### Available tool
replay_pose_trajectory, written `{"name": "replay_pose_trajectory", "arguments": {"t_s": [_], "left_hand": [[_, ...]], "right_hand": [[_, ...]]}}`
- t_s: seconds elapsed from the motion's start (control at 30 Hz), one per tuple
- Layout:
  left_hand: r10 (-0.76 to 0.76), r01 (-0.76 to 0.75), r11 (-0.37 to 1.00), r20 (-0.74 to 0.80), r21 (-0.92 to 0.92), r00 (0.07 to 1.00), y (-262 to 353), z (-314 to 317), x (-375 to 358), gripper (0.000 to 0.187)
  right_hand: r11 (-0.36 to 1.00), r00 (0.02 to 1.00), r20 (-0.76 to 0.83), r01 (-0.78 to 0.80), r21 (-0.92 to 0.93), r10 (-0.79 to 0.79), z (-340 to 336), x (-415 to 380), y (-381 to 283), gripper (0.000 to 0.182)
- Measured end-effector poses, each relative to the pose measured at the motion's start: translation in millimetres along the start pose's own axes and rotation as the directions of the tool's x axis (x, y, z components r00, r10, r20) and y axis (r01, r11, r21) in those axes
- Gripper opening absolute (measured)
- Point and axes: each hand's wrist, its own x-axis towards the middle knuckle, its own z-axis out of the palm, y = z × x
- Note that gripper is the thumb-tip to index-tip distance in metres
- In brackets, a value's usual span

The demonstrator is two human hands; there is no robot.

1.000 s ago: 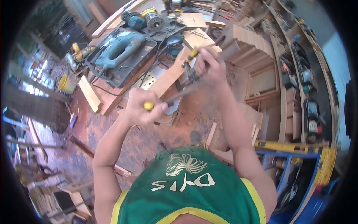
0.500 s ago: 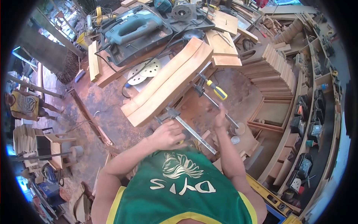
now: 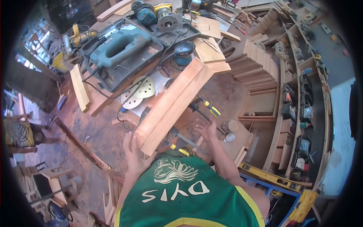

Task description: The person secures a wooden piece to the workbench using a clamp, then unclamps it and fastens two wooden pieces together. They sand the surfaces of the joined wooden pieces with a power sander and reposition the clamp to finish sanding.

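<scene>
Two long wooden pieces lie side by side as one block (image 3: 174, 108), set diagonally in front of me. My left hand (image 3: 136, 151) rests against the block's near end, its fingers along the edge. Below and right of the block, my right hand (image 3: 207, 129) is held with its fingers apart, near the bar of a clamp. That clamp has a yellow and black handle (image 3: 214, 111) and reaches under the block's right side. A second clamp's yellow and black handle (image 3: 183, 152) shows near the block's near end, close to my shirt.
A jigsaw (image 3: 119, 45) lies in its case beyond the block, with a sander (image 3: 183, 53) beside it. Perforated sanding discs (image 3: 145, 87) lie left of the block. Stacked boards (image 3: 255, 62) stand at right. Another person (image 3: 22, 133) is at far left.
My left hand has moved from the near clamp to the block's end. My right hand has opened off the clamp bar. The block appears more steeply angled, and the view has shifted.
</scene>
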Motion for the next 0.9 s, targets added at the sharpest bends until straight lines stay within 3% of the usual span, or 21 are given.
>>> {"name": "replay_pose_trajectory", "arguments": {"t_s": [0.1,0.13,0.2,0.27,0.3,0.33,0.37,0.4,0.43,0.47,0.5,0.53,0.57,0.63,0.67,0.73,0.83,0.87,0.9], "left_hand": [[-0.041,-0.005,0.969,-0.180,-0.247,0.983,-16.8,19.1,0.6,0.128],[-0.165,0.162,0.984,-0.038,-0.078,0.986,-13.1,9.5,2.0,0.129],[-0.162,0.162,0.961,0.017,-0.222,0.987,-19.7,17.7,-0.6,0.127],[-0.122,0.119,0.946,0.010,-0.303,0.992,-29.3,23.1,0.2,0.124],[-0.096,0.083,0.946,-0.025,-0.312,0.995,-31.4,24.3,1.3,0.123],[-0.074,0.050,0.947,-0.064,-0.316,0.995,-32.5,26.3,3.9,0.122],[-0.065,0.032,0.952,-0.098,-0.306,0.993,-31.8,29.0,7.5,0.121],[-0.055,0.017,0.956,-0.122,-0.292,0.991,-30.6,30.2,8.9,0.120],[-0.041,0.002,0.961,-0.137,-0.277,0.990,-29.4,30.3,7.5,0.119],[-0.070,0.041,0.960,-0.094,-0.276,0.993,-27.5,27.7,7.1,0.120],[-0.099,0.080,0.959,-0.056,-0.272,0.994,-24.9,23.0,8.8,0.122],[-0.132,0.123,0.958,-0.017,-0.260,0.991,-22.5,20.6,9.4,0.123],[-0.191,0.187,0.937,0.017,-0.295,0.982,-21.6,21.9,7.6,0.127],[-0.302,0.312,0.881,0.086,-0.354,0.949,-20.8,27.5,3.0,0.134],[-0.293,0.286,0.879,0.042,-0.382,0.955,-19.1,32.0,1.1,0.134],[-0.270,0.219,0.872,-0.056,-0.438,0.961,-17.7,39.5,1.8,0.133],[-0.260,0.227,0.909,-0.051,-0.351,0.964,-14.7,34.0,1.8,0.138],[-0.274,0.247,0.905,-0.030,-0.346,0.961,-11.9,32.1,-0.9,0.138],[-0.284,0.263,0.902,-0.013,-0.341,0.959,-9.6,30.1,1.1,0.138]], "right_hand": [[0.997,0.998,-0.052,-0.043,-0.060,0.040,15.7,-11.9,-7.6,0.077],[0.992,0.995,-0.089,-0.051,-0.116,0.041,20.6,-18.7,-8.0,0.079],[0.935,0.972,-0.209,-0.167,-0.314,0.104,28.9,-38.2,-10.8,0.076],[0.748,0.903,-0.387,-0.386,-0.540,0.187,36.6,-56.8,-21.4,0.069],[0.439,0.961,-0.277,-0.238,-0.867,-0.027,30.6,-66.5,-40.2,0.056],[0.008,0.983,-0.076,-0.075,-0.997,-0.166,28.7,-72.5,-58.0,0.045],[-0.049,0.912,0.002,-0.019,-0.999,-0.411,67.4,-84.2,-82.8,0.043],[-0.109,0.779,0.083,0.019,-0.994,-0.621,119.1,-97.7,-114.8,0.041],[0.002,0.657,0.122,0.185,-0.983,-0.744,152.6,-92.0,-141.3,0.040],[-0.129,0.541,0.242,0.240,-0.962,-0.806,198.1,-90.8,-170.4,0.041],[-0.084,0.559,0.225,0.266,-0.960,-0.798,239.9,-81.4,-192.8,0.040],[0.019,0.593,0.250,0.410,-0.912,-0.766,266.5,-52.7,-210.7,0.044],[-0.047,0.594,0.346,0.459,-0.887,-0.727,291.6,-21.5,-223.9,0.060],[-0.133,0.769,0.177,0.120,-0.984,-0.615,341.3,48.0,-237.6,0.091],[-0.116,0.935,0.146,0.114,-0.987,-0.324,363.8,64.4,-244.0,0.104],[-0.219,0.926,0.158,0.084,-0.972,-0.344,374.8,111.2,-223.5,0.098],[-0.175,0.910,-0.021,-0.102,-0.979,-0.414,385.9,136.9,-194.9,0.099],[-0.015,0.848,-0.102,-0.129,-0.992,-0.520,382.5,135.0,-184.7,0.098],[0.058,0.837,-0.159,-0.151,-0.987,-0.523,388.3,126.9,-180.7,0.098]]}}
